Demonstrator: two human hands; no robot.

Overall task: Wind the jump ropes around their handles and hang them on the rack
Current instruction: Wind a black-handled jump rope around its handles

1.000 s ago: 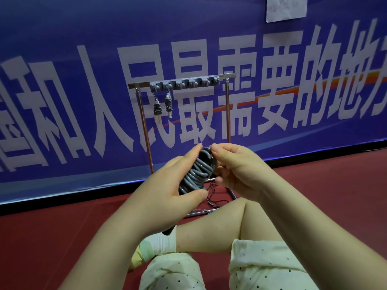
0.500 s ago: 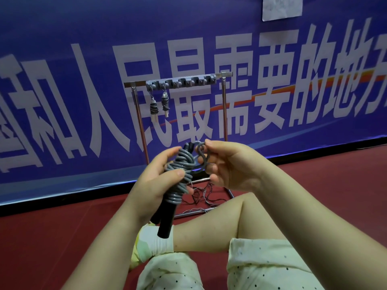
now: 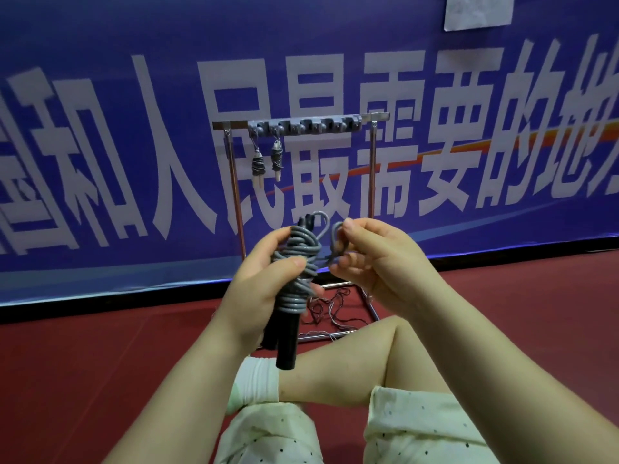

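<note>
Rope loop pulled clear, left hand (image 3: 258,289) grip clamps jump rope (image 3: 296,262), right hand (image 3: 371,259) pinches it, red floor (image 3: 100,356)

Banner (image 3: 100,45): blue cloth along the wall, carrying one row of large white Chinese characters.
Legible characters, left to right: 和人民最需要的地.
Left end of row: one further character is cut by the frame edge and cannot be read.
Right end of row: one further character is cut by the frame edge and cannot be read.
Orange stripe (image 3: 536,142): it crosses the banner behind the right-hand characters and carries no writing.
Paper sheet (image 3: 477,10): white, fixed at the banner's top edge; its faint marks are too blurred to read.
</note>
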